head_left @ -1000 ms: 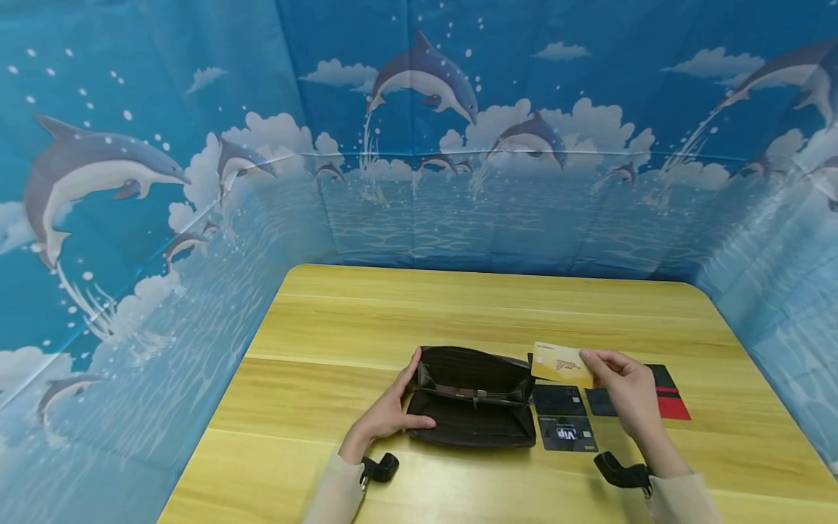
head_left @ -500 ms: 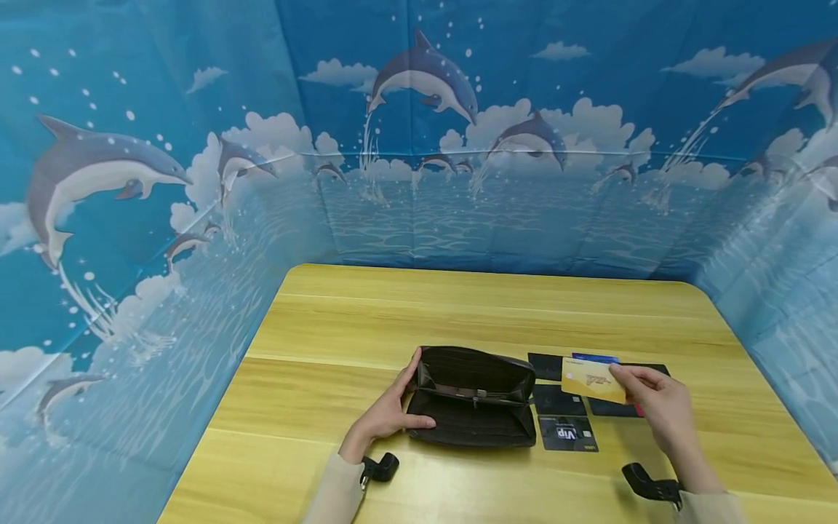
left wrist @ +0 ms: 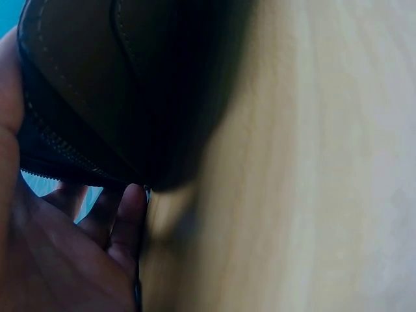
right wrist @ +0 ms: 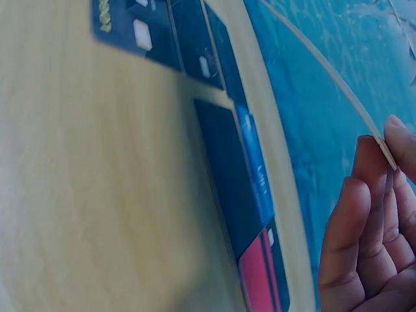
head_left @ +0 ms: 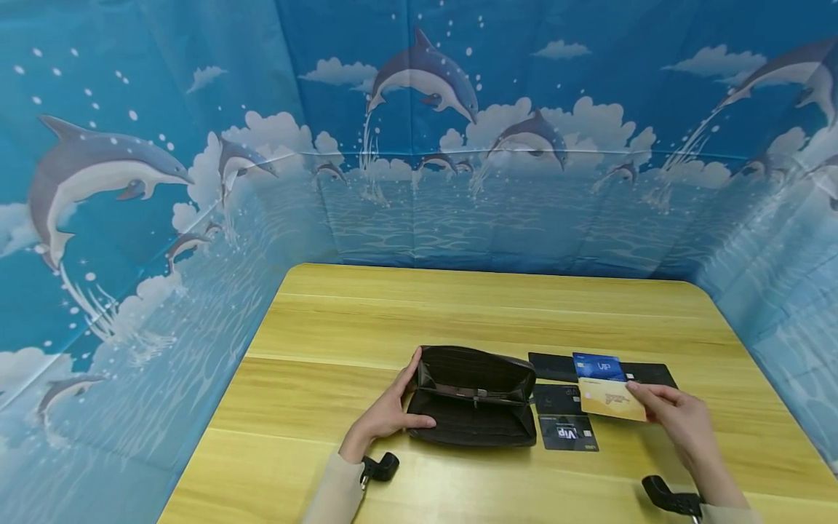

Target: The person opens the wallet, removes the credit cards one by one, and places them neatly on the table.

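Note:
My left hand (head_left: 386, 415) grips the left end of a dark zip wallet (head_left: 471, 429), with the thumb on its lower flap. The wallet lies spread wide, its inner pockets showing. Up close in the left wrist view, fingers reach round the stitched corner of the wallet (left wrist: 78, 84). My right hand (head_left: 684, 422) pinches a yellow bank card (head_left: 609, 400) at its right edge, between thumb and fingers. That card appears edge-on in the right wrist view (right wrist: 344, 88), raised off the table. In the head view it overlaps the cards lying behind it.
Right of the wallet lie several cards: a blue VIP card (head_left: 599, 367), a black card (head_left: 553, 367) at the back, and a black Vip card (head_left: 568, 434) at the front. The right wrist view also shows a red-striped card (right wrist: 260, 273). Dolphin-print sheeting (head_left: 419, 211) surrounds the wooden table (head_left: 340, 306).
My right hand has moved right and nearer to me with the yellow card, uncovering the blue VIP card. My left hand and the wallet have stayed in place.

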